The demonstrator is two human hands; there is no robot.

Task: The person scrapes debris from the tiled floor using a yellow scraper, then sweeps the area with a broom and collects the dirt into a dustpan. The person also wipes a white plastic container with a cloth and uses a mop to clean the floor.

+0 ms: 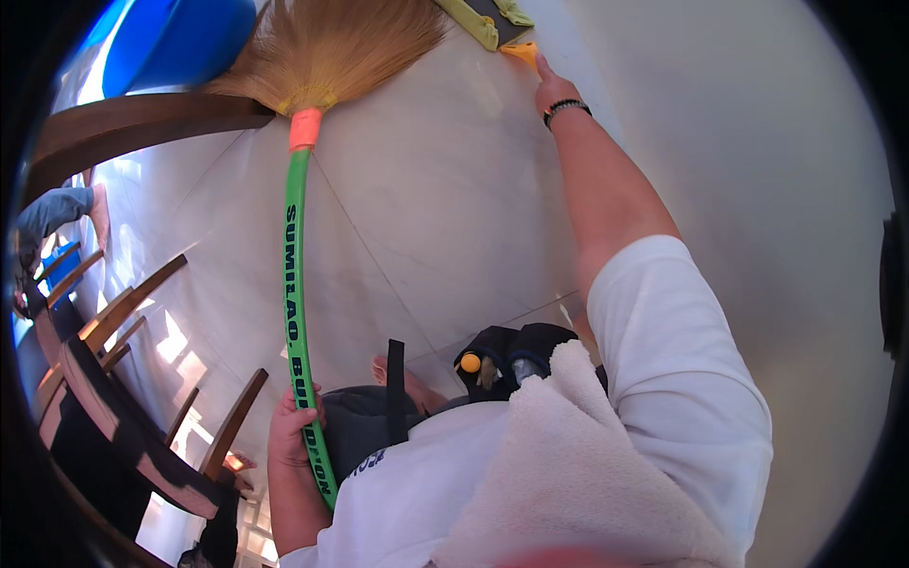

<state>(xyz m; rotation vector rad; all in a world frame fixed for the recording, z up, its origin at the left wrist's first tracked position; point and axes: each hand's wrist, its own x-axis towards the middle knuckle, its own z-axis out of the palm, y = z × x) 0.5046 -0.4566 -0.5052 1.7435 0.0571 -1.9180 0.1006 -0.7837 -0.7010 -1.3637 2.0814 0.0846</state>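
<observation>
My left hand [295, 426] is closed around the green handle [297, 284] of a soft broom, low down near my waist. The handle bears writing and an orange band, and the broom's fan of tan bristles [348, 42] spreads at the top of the view, over the pale tiled floor. At the upper right, my right hand [555, 89], with a dark bracelet at the wrist, grips an orange plastic handle [522, 52]. That handle joins a dark flat head [501, 18] with yellow-green cloth along its edges, partly cut off by the view's top edge.
A blue plastic container [181, 42] stands at the upper left beside the bristles. A dark wooden beam [156, 117] reaches to the broom's neck. Chairs with wooden legs [238, 419] fill the lower left, and another person's leg [64, 209] shows beyond. A pale wall [767, 213] runs along the right.
</observation>
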